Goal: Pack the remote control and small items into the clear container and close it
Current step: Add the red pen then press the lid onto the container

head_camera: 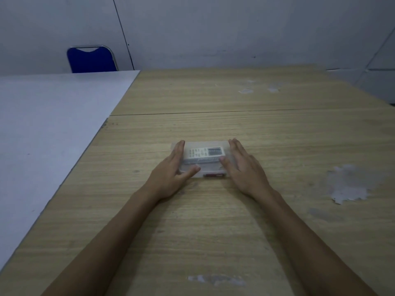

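A clear plastic container (210, 167) lies flat on the wooden table (277, 135) in front of me, its lid down over it. Through the plastic I see a white remote control (205, 153) lying sideways, with something small and red near the container's front edge. My left hand (171, 174) rests against the container's left end, fingers along its side and thumb on the lid. My right hand (245, 167) presses the right end the same way, thumb on top. Other small items inside are too blurred to make out.
A white tabletop (49, 129) adjoins the wooden one on the left. A blue chair (92, 59) stands behind it against the wall. The wooden surface has worn pale patches (348, 184) at the right and near me.
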